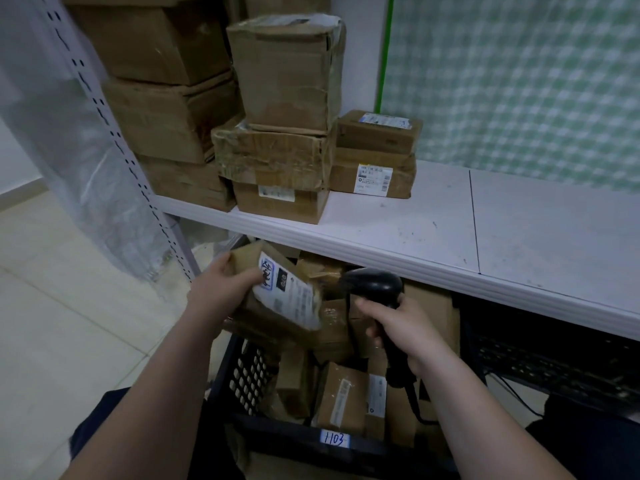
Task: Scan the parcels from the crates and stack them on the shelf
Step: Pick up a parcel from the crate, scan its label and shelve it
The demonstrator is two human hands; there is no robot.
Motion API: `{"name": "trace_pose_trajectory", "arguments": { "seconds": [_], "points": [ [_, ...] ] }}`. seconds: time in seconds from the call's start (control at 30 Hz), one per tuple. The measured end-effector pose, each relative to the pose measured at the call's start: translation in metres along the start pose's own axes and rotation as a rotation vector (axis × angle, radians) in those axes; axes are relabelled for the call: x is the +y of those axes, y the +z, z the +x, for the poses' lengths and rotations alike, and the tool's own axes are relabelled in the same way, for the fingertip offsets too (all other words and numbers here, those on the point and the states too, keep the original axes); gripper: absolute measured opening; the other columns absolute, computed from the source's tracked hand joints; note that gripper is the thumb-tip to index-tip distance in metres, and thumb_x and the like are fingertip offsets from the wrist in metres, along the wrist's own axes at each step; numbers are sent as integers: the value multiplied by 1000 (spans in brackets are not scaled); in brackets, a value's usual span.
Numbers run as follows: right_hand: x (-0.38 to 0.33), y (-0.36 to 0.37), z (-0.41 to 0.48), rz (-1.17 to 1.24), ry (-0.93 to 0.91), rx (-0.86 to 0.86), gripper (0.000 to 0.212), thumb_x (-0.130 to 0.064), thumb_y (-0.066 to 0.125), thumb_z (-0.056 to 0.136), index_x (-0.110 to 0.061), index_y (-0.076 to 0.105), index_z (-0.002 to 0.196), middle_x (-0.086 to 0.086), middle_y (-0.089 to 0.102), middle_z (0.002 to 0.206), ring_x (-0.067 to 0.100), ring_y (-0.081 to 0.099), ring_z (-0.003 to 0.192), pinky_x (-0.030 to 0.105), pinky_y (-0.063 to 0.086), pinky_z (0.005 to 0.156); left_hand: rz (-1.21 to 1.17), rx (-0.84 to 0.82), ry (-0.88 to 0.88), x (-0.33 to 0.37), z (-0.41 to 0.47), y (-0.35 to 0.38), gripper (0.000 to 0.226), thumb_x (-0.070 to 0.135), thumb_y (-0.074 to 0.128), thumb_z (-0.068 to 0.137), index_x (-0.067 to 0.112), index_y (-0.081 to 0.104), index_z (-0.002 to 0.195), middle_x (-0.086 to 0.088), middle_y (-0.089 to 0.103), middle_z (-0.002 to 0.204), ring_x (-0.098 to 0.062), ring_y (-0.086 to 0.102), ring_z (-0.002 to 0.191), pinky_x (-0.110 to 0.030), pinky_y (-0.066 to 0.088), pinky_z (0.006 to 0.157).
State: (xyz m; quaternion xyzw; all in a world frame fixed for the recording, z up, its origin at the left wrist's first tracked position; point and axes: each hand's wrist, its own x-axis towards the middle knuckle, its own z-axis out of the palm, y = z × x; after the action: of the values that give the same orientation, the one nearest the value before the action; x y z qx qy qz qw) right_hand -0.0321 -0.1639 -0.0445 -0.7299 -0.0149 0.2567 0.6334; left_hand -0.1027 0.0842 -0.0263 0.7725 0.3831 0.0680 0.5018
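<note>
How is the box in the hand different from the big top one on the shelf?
The held parcel is small and tilted in the left hand; the top box is far bigger and sits level. The held parcel's white label faces us; the top box's front is bare. Both are brown cardboard.

Your crate (pixel 294 439) sits below the shelf (pixel 519 237), parcels (pixel 341 393) inside. Boxes (pixel 280 157) stack on the shelf's left (second crate (pixel 554 358) right of yours).

Shelf (pixel 519 216) right half bare, stacked boxes (pixel 284 133) crowd left.
</note>
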Motion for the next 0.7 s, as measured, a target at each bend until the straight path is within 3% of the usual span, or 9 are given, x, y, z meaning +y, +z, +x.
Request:
{"name": "trace_pose_trajectory", "arguments": {
  "seconds": [0.07,0.13,0.2,0.23,0.27,0.33,0.47,0.53,0.7],
  "points": [
    [-4,-4,-4,63,-23,28,23,-25,72,84,-14,64,102,4,67,80,11,59,60,19,45,48,-247,-91,-38,6,-6,2,85,37,71,67,23,41,145,-4,51,130,-28,56,109,-38,52,74],
    [-8,-11,-8,151,-41,82,26,-26,74,83,-15,65,105,7,70,92,16,62,69,22,47,53,-374,-184,-72,12,-16,10,77,38,67,69,21,45,140,-9,56,129,-24,60,99,-32,49,63],
    [-13,-18,-12,233,-54,117,27,-26,74,83,-16,66,107,9,72,98,19,65,77,25,48,58,-510,-257,-82,16,-27,19,46,30,58,82,22,54,127,-12,61,115,-23,65,85,-31,52,58],
    [-15,-22,-14,268,-60,119,28,-27,73,83,-17,66,108,9,73,99,20,65,80,25,48,59,-568,-297,-81,18,-33,24,29,21,52,89,24,57,118,-11,63,107,-23,66,79,-32,53,58],
    [-18,-26,-16,298,-67,118,28,-28,72,84,-17,66,109,7,74,99,20,66,82,26,48,60,-607,-338,-81,18,-37,29,26,16,47,92,27,58,113,-10,64,104,-24,64,80,-36,55,64],
    [-23,-34,-20,341,-82,119,29,-30,71,84,-19,66,110,5,75,101,20,68,88,26,48,62,-640,-403,-66,17,-41,38,37,12,45,91,31,55,123,-11,66,109,-28,61,90,-46,51,83],
    [-36,-45,-26,414,-132,139,31,-29,70,85,-18,64,114,4,75,102,23,69,97,27,47,64,-711,-441,-74,15,-43,46,61,4,54,85,30,41,138,-13,66,118,-32,65,89,-52,54,75],
    [-43,-48,-29,425,-161,159,29,-28,68,87,-19,63,114,0,76,96,21,69,97,26,47,63,-719,-467,-81,18,-47,49,70,4,62,78,30,39,139,-15,67,117,-33,67,84,-60,51,80],
    [-57,-54,-31,444,-208,193,18,-26,65,89,-23,64,107,-7,76,86,14,69,91,26,50,68,-730,-478,-94,22,-51,52,47,16,53,93,18,39,137,-16,68,102,-24,70,65,-61,48,91]
  ]
}}
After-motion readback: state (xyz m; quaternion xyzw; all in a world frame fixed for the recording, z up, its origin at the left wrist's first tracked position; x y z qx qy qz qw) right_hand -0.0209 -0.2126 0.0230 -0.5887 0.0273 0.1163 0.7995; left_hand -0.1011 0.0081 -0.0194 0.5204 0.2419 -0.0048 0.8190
